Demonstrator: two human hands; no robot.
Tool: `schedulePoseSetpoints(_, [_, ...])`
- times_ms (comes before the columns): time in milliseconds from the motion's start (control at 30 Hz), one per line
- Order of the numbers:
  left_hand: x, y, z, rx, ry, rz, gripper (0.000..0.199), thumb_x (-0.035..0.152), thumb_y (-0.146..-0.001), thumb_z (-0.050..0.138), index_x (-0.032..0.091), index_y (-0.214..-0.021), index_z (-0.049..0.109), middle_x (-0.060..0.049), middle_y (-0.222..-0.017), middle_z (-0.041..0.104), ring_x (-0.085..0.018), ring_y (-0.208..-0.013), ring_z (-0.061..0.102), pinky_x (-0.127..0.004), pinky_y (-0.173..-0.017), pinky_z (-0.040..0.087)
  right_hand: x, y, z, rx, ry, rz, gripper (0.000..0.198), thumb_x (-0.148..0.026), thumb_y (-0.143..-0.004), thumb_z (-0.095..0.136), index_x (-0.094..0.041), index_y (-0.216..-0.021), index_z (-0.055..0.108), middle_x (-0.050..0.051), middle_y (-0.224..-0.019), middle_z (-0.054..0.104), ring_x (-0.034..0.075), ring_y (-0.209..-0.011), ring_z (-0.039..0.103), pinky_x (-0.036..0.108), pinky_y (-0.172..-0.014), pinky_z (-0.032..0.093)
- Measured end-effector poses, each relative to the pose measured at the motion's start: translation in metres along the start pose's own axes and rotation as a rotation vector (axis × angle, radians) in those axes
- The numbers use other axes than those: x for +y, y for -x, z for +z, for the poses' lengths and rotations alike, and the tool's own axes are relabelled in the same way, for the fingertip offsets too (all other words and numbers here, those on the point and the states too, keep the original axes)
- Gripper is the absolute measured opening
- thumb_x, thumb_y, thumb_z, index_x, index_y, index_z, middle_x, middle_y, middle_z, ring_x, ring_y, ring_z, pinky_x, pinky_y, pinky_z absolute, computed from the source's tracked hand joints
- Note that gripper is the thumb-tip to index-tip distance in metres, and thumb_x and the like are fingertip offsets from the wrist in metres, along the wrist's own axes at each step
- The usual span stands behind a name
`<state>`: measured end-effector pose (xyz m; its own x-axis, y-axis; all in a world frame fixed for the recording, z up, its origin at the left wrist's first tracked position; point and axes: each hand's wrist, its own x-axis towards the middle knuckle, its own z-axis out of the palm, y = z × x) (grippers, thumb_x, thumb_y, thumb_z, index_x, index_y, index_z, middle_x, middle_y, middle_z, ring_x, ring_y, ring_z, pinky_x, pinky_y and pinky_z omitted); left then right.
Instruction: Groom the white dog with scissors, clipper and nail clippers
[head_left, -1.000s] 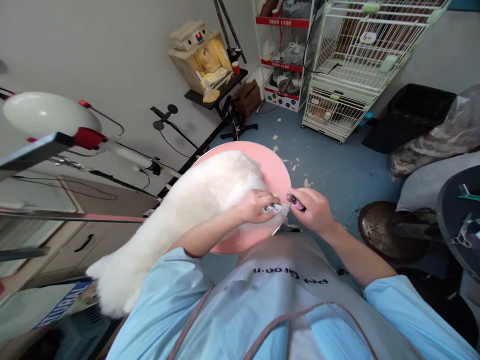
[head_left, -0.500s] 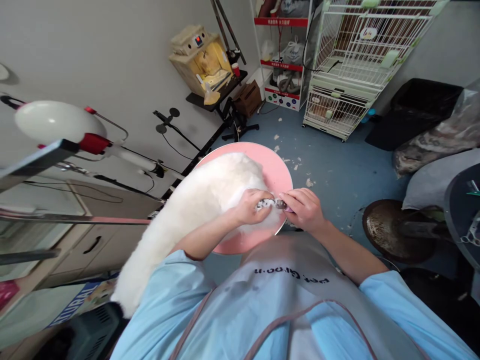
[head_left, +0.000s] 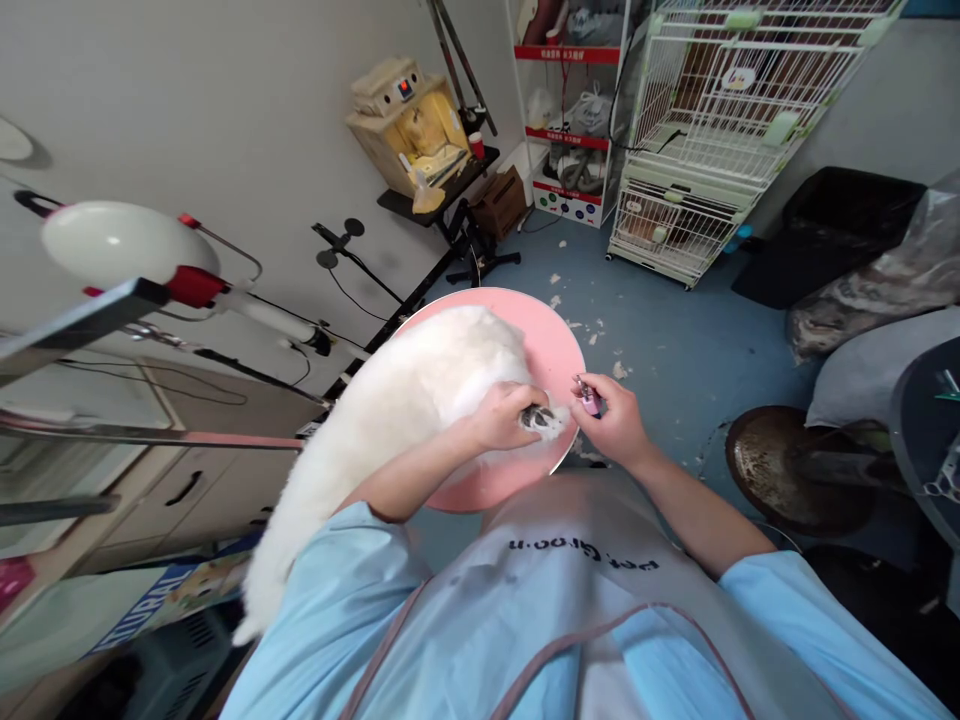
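Note:
A white, fluffy dog (head_left: 409,375) is on a round pink table (head_left: 551,345), its body stretching down to the left past the rim; its head cannot be made out. My left hand (head_left: 506,415) is closed around one of its paws (head_left: 541,420), with dark pads and pale fur showing beyond the fingers. Just right of the paw, my right hand (head_left: 611,415) grips a nail clipper (head_left: 591,400) with a pinkish-purple handle, its metal end pointing up. The fingertips of that hand are at the paw's fur; whether they pinch it I cannot tell.
Metal grooming-arm bars (head_left: 150,435) and a white dryer (head_left: 127,240) stand at left. Fur tufts (head_left: 619,370) litter the blue floor. White cages (head_left: 697,150), a shelf (head_left: 570,135) and a black bin (head_left: 832,230) are beyond. Scissors (head_left: 945,480) lie on a dark round surface at right.
The clipper has come away from the paw, and my right hand has turned so its metal end points up. The paw's pads now show more. The view has shifted slightly.

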<state>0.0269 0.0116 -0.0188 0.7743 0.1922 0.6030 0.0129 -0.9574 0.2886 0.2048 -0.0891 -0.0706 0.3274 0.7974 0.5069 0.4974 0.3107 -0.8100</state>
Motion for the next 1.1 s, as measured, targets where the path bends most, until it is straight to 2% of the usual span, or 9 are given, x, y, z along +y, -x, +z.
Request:
schedulePoseSetpoints(133, [-0.003, 0.000, 0.001, 0.019, -0.044, 0.125, 0.009, 0.026, -0.084, 0.050, 0.021, -0.091, 0.048, 0.001, -0.068, 0.066, -0.011, -0.053, 0.060, -0.022, -0.053, 0.046, -0.009, 0.001, 0.005, -0.072, -0.328, 0.311, 0.028, -0.036, -0.081, 0.065, -0.020, -0.103, 0.064, 0.002, -0.081, 0.070, 0.015, -0.068, 0.065, 0.029, -0.066, 0.054])
schedulePoseSetpoints(233, [-0.003, -0.001, 0.003, 0.032, -0.110, 0.219, 0.006, 0.027, -0.090, 0.045, 0.022, -0.092, 0.045, 0.001, -0.066, 0.062, -0.012, -0.050, 0.056, -0.023, -0.052, 0.043, -0.018, 0.000, 0.008, -0.145, -0.530, 0.410, 0.033, -0.044, -0.077, 0.069, -0.020, -0.100, 0.063, -0.001, -0.075, 0.065, 0.013, -0.062, 0.059, 0.027, -0.061, 0.051])
schedulePoseSetpoints(333, [-0.003, 0.000, 0.006, 0.073, -0.144, 0.260, 0.007, 0.028, -0.095, 0.043, 0.021, -0.094, 0.044, 0.001, -0.065, 0.058, -0.012, -0.050, 0.053, -0.023, -0.052, 0.041, -0.024, -0.002, 0.007, -0.201, -0.568, 0.430, 0.033, -0.041, -0.072, 0.074, -0.020, -0.095, 0.063, -0.001, -0.076, 0.065, 0.013, -0.066, 0.059, 0.026, -0.062, 0.050])
schedulePoseSetpoints(433, [-0.003, 0.003, 0.010, 0.100, -0.127, 0.273, 0.009, 0.030, -0.097, 0.043, 0.021, -0.094, 0.044, 0.001, -0.067, 0.058, -0.012, -0.052, 0.053, -0.023, -0.054, 0.042, -0.025, -0.004, 0.004, -0.230, -0.560, 0.460, 0.031, -0.039, -0.071, 0.074, -0.020, -0.092, 0.062, -0.002, -0.074, 0.062, 0.012, -0.062, 0.056, 0.024, -0.058, 0.047])
schedulePoseSetpoints(567, [-0.003, 0.007, 0.012, 0.075, -0.105, 0.284, 0.006, 0.020, -0.097, 0.042, 0.021, -0.091, 0.044, 0.001, -0.068, 0.060, -0.012, -0.053, 0.052, -0.024, -0.057, 0.043, -0.031, -0.009, 0.000, -0.240, -0.611, 0.453, 0.037, -0.043, -0.070, 0.077, -0.022, -0.095, 0.059, -0.003, -0.073, 0.060, 0.010, -0.057, 0.051, 0.023, -0.054, 0.044])
schedulePoseSetpoints(733, [-0.004, 0.012, 0.014, 0.081, -0.065, 0.266, 0.007, 0.017, -0.096, 0.046, 0.021, -0.090, 0.046, 0.001, -0.069, 0.063, -0.012, -0.054, 0.053, -0.025, -0.060, 0.043, -0.038, -0.015, 0.000, -0.388, -0.600, 0.450, 0.037, -0.047, -0.070, 0.077, -0.021, -0.089, 0.059, -0.006, -0.065, 0.051, 0.008, -0.053, 0.043, 0.022, -0.052, 0.041])
schedulePoseSetpoints(833, [-0.005, 0.013, 0.015, 0.075, -0.061, 0.247, 0.008, 0.016, -0.094, 0.048, 0.021, -0.087, 0.048, 0.001, -0.068, 0.064, -0.012, -0.054, 0.055, -0.025, -0.060, 0.044, -0.034, -0.016, 0.002, -0.422, -0.596, 0.450, 0.036, -0.045, -0.069, 0.077, -0.021, -0.089, 0.058, -0.007, -0.066, 0.050, 0.008, -0.054, 0.042, 0.022, -0.053, 0.041])
schedulePoseSetpoints(967, [-0.007, 0.010, 0.016, 0.084, -0.078, 0.259, 0.007, 0.023, -0.094, 0.052, 0.020, -0.089, 0.048, 0.001, -0.066, 0.061, -0.011, -0.052, 0.055, -0.024, -0.056, 0.044, -0.021, -0.012, 0.011, -0.380, -0.575, 0.461, 0.032, -0.041, -0.069, 0.075, -0.021, -0.088, 0.058, -0.006, -0.068, 0.054, 0.010, -0.058, 0.047, 0.023, -0.055, 0.043])
schedulePoseSetpoints(1100, [-0.010, 0.009, 0.014, 0.062, -0.052, 0.189, 0.010, 0.030, -0.092, 0.051, 0.020, -0.097, 0.049, 0.000, -0.069, 0.063, -0.012, -0.056, 0.060, -0.024, -0.057, 0.046, -0.013, -0.002, 0.016, -0.214, -0.568, 0.495, 0.029, -0.044, -0.075, 0.070, -0.022, -0.088, 0.057, -0.003, -0.073, 0.059, 0.012, -0.063, 0.054, 0.024, -0.058, 0.047])
